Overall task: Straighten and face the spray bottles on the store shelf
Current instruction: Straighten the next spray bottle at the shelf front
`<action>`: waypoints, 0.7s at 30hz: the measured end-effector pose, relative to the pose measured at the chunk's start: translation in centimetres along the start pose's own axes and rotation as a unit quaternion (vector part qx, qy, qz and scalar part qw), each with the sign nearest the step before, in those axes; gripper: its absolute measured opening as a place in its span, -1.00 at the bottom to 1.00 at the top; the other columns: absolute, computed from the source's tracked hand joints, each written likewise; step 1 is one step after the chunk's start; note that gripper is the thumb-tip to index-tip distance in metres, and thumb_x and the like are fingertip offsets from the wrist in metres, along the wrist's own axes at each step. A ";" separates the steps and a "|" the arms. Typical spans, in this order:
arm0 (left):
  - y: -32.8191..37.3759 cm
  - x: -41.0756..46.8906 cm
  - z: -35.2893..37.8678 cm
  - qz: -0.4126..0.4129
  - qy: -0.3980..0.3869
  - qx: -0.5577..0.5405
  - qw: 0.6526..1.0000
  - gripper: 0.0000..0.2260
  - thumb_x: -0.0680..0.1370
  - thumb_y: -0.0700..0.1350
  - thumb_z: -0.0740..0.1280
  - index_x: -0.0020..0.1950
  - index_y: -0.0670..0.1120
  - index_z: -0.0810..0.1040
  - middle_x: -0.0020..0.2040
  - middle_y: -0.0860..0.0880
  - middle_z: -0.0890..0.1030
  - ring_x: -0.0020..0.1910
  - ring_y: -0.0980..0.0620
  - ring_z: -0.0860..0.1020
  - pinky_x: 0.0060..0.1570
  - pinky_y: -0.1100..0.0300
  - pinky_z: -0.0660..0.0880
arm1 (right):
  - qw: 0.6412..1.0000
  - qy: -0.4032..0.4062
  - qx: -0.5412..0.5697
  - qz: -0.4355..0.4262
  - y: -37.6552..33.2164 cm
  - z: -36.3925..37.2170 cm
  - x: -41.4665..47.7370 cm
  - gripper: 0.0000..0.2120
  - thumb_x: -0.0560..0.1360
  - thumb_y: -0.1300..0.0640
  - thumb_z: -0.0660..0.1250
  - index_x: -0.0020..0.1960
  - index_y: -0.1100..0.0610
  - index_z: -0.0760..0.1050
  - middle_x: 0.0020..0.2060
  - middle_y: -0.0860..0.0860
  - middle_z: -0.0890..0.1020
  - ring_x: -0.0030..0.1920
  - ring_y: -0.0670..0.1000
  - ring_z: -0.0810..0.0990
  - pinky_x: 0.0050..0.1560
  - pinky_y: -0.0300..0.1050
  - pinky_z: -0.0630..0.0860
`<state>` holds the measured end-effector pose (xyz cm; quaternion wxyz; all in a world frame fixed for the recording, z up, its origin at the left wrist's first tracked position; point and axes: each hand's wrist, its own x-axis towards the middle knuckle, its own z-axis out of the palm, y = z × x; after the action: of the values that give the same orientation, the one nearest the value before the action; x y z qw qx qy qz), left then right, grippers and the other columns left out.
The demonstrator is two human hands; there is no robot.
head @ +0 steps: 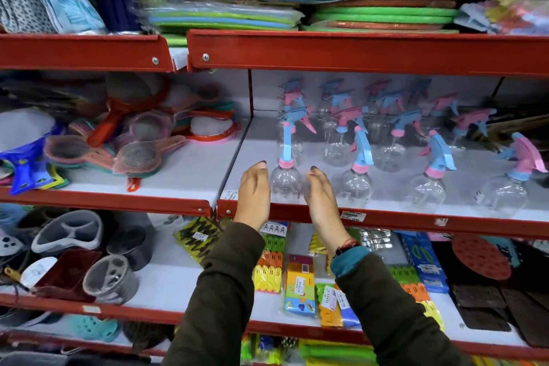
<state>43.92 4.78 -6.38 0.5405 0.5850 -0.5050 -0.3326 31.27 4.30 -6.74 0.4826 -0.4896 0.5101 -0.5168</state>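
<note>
Two hands flank a clear spray bottle at the shelf's front edge

The leftmost front bottle (285,181), round-bellied clear plastic with a pink collar and blue trigger, stands on the white shelf (252,140) behind its red lip. The left hand (254,193) and right hand (322,196) sit beside it, fingers wide, gripping nothing. Bare shelf lies left of it; a price tag (352,215) right, unreadable.

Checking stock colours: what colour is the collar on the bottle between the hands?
Pink collar, under a blue sprayer neck; the bottle is clear. Head view.
</note>
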 end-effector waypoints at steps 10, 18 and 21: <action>0.5 -0.5 1.1 -0.024 -0.018 -0.028 0.999 -0.57 0.67 0.07 -0.03 0.41 -0.07 0.42 0.44 -0.13 0.42 0.43 -0.04 0.36 0.43 0.13 0.21 | 0.997 -0.062 -0.039 0.010 0.9 0.6 0.6 -0.36 0.40 -0.29 0.12 0.39 -0.01 0.40 0.36 0.03 0.48 0.41 0.06 0.41 0.52 0.03 0.25; 0.2 1.7 2.2 -0.066 -0.048 -0.054 0.995 -0.30 0.43 0.39 -0.04 0.37 0.03 0.50 0.40 -0.06 0.51 0.41 -0.02 0.43 0.50 -0.05 0.25 | 0.997 -0.069 -0.042 0.001 1.3 0.3 -1.4 -0.46 0.63 0.00 0.12 0.59 0.05 0.17 0.59 0.05 0.17 0.58 0.06 0.23 0.61 0.12 0.19; 0.8 1.3 1.7 -0.060 -0.029 -0.068 0.995 -0.35 0.49 0.35 -0.01 0.37 0.00 0.50 0.39 -0.08 0.52 0.39 -0.03 0.45 0.48 -0.05 0.27 | 0.998 -0.042 -0.039 0.005 1.5 0.2 -1.4 -0.40 0.56 -0.05 0.14 0.57 0.04 0.20 0.58 0.03 0.18 0.57 0.05 0.25 0.60 0.12 0.21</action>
<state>42.48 3.11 -5.79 0.5434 0.5660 -0.4609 -0.4147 31.57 5.66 -8.28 0.4864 -0.5267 0.5120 -0.4732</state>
